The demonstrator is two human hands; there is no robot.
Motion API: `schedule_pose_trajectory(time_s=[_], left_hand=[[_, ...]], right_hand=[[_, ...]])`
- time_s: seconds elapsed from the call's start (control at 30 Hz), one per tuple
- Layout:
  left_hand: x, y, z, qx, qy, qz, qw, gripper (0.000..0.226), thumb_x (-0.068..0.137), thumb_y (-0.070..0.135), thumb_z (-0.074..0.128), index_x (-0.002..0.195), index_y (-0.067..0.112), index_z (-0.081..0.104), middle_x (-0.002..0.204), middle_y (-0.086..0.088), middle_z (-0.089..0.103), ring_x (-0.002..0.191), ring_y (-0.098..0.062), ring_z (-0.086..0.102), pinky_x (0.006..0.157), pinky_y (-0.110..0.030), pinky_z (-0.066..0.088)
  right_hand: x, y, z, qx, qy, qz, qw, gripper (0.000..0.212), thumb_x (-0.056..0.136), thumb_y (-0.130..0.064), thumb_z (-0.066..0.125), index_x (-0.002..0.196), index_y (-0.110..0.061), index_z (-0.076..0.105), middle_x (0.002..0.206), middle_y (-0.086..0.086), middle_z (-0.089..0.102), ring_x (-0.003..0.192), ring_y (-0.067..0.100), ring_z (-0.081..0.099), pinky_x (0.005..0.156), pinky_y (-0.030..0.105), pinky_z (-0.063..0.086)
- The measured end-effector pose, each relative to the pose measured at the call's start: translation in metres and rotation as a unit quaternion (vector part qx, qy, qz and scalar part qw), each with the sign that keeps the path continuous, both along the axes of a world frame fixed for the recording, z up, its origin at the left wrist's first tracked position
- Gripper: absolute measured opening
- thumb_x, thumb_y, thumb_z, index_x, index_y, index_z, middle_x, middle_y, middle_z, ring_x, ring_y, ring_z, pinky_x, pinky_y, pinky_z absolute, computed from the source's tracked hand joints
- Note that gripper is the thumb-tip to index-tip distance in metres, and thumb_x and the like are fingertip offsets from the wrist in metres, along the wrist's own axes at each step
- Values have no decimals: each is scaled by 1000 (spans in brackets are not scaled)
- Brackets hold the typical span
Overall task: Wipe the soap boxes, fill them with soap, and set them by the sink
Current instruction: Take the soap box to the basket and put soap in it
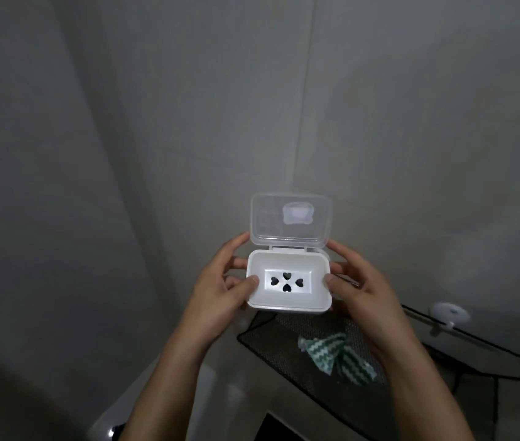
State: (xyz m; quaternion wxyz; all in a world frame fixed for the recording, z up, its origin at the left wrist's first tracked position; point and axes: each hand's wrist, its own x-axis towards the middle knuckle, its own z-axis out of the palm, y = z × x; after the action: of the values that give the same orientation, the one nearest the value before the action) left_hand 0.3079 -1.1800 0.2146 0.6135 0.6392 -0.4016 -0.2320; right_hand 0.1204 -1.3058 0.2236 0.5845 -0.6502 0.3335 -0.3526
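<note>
I hold a white soap box (288, 299) up in front of me with both hands. Its clear hinged lid (290, 222) stands open, tilted back. The inner tray has heart-shaped drain holes and holds no soap. My left hand (220, 289) grips the box's left side, thumb on the rim. My right hand (359, 288) grips the right side the same way. A green-and-white zigzag cloth (331, 354) lies crumpled below on a black mesh rack (268, 342).
Grey tiled walls meet in a corner behind the box. A white round fitting (449, 313) sits on the rack's far right rail. The pale rim of a fixture (109, 418) shows at the bottom left.
</note>
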Motion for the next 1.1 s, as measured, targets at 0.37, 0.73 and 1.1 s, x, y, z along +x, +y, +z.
schedule_pose_trajectory(time_s=[0.37,0.73,1.1], left_hand=[[-48,87,-20,43,41,222,973,60,89,-3,59,135,35,55,104,-19,64,73,-36,60,52,-29,52],[-71,204,-21,30,70,376,923,61,73,15,56,130,39,59,95,-17,64,68,-15,60,54,-27,49],[-109,372,-21,17,61,518,853,59,87,-7,55,133,31,58,86,-7,54,67,-24,48,54,-31,50]], right_hand=[[28,27,-32,52,28,210,976,51,95,6,55,131,-30,60,93,-3,75,74,8,70,54,21,52],[73,112,-38,13,42,364,931,53,94,1,58,125,-41,63,83,-17,72,79,5,72,71,35,59],[99,281,-32,-1,22,505,863,55,94,5,56,126,-38,64,100,1,76,86,17,74,62,30,58]])
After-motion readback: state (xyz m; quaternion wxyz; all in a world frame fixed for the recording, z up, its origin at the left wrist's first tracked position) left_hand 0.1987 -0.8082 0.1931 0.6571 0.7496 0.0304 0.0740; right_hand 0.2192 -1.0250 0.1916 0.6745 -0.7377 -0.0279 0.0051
